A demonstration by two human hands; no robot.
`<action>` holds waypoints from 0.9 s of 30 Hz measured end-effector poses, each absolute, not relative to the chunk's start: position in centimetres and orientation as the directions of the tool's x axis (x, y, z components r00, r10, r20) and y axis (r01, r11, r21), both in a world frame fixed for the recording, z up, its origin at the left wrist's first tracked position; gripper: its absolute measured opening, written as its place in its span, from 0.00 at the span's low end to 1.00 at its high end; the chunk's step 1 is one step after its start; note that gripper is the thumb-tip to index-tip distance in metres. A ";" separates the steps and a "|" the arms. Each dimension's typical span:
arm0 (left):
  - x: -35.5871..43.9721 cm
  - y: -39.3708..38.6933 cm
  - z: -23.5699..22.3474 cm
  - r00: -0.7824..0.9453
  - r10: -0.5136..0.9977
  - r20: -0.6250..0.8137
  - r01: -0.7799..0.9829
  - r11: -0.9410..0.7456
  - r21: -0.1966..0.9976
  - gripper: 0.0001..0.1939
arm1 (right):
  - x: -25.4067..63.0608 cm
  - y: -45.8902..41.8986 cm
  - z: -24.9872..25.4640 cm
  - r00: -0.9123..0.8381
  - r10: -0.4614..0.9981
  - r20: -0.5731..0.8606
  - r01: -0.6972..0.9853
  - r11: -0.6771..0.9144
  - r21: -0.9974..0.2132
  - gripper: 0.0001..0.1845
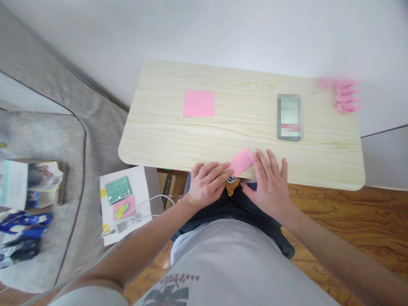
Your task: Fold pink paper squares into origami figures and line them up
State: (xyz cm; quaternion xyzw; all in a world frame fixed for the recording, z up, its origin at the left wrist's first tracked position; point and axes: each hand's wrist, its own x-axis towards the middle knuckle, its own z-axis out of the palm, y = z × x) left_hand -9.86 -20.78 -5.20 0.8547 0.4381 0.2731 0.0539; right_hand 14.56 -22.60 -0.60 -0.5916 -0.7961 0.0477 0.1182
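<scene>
A small folded piece of pink paper (pixel 242 162) lies slanted near the front edge of the light wooden table (pixel 239 131). My left hand (pixel 208 182) rests flat at the table edge, fingers stretched towards the right, their tips touching the paper's left end. Its thumb is hidden. On the other side my right hand (pixel 270 185) lies with spread fingers, the index fingertip against the paper's right end and the thumb apart from it. Farther back on the table is a flat pink paper square (pixel 199 103).
A phone with a blurred-out screen (pixel 289 117) lies right of the middle. Several folded pink paper pieces (pixel 347 97) sit at the back right corner. To the left are a white box (pixel 140 180) carrying a green packet (pixel 118 190) and cables, and a grey sofa (pixel 105 131).
</scene>
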 end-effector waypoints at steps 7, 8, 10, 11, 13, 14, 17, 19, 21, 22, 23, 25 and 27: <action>-10.0 -20.8 -5.4 0.464 0.766 0.445 0.710 -0.622 0.330 0.26 | 13.4 -24.5 -1.8 -0.364 0.929 0.067 0.912 0.370 -0.177 0.41; -10.0 -20.9 -5.5 0.464 0.769 0.440 0.711 -0.620 0.333 0.26 | 13.6 -24.4 -1.8 -0.357 0.931 0.074 0.914 0.365 -0.175 0.41; -10.0 -20.9 -5.5 0.457 0.774 0.438 0.713 -0.613 0.340 0.26 | 13.9 -24.4 -1.7 -0.354 0.931 0.090 0.915 0.364 -0.173 0.42; -9.9 -21.0 -5.4 0.451 0.775 0.444 0.712 -0.612 0.344 0.26 | 14.0 -24.5 -1.6 -0.352 0.931 0.100 0.915 0.364 -0.171 0.43; -9.7 -21.0 -5.3 0.436 0.772 0.462 0.708 -0.611 0.354 0.24 | 14.1 -24.7 -1.5 -0.346 0.931 0.116 0.918 0.361 -0.164 0.44; -9.7 -21.1 -5.2 0.429 0.772 0.468 0.707 -0.610 0.359 0.23 | 14.2 -24.8 -1.5 -0.345 0.930 0.124 0.919 0.362 -0.158 0.44; -9.4 -21.1 -4.9 0.418 0.780 0.466 0.707 -0.601 0.372 0.21 | 14.2 -25.1 -1.4 -0.349 0.927 0.138 0.919 0.367 -0.141 0.43; -9.3 -21.1 -4.6 0.411 0.784 0.464 0.709 -0.595 0.378 0.21 | 14.2 -25.2 -1.3 -0.351 0.926 0.141 0.920 0.369 -0.132 0.42; -9.2 -21.1 -4.5 0.402 0.786 0.471 0.708 -0.592 0.384 0.21 | 14.2 -25.3 -1.1 -0.351 0.926 0.141 0.921 0.369 -0.126 0.42; -9.2 -21.1 -4.4 0.397 0.786 0.474 0.708 -0.590 0.388 0.21 | 14.1 -25.4 -0.9 -0.348 0.927 0.142 0.922 0.366 -0.124 0.42; -9.2 -21.1 -4.3 0.392 0.787 0.476 0.708 -0.589 0.391 0.20 | 13.9 -25.5 -0.8 -0.344 0.928 0.145 0.924 0.361 -0.122 0.41; -9.1 -21.2 -4.3 0.386 0.789 0.479 0.708 -0.586 0.395 0.20 | 13.5 -25.8 -0.6 -0.342 0.928 0.149 0.926 0.360 -0.117 0.41; -9.1 -21.2 -4.3 0.382 0.789 0.482 0.709 -0.585 0.394 0.19 | 13.1 -26.2 -0.7 -0.368 0.918 0.148 0.915 0.386 -0.114 0.40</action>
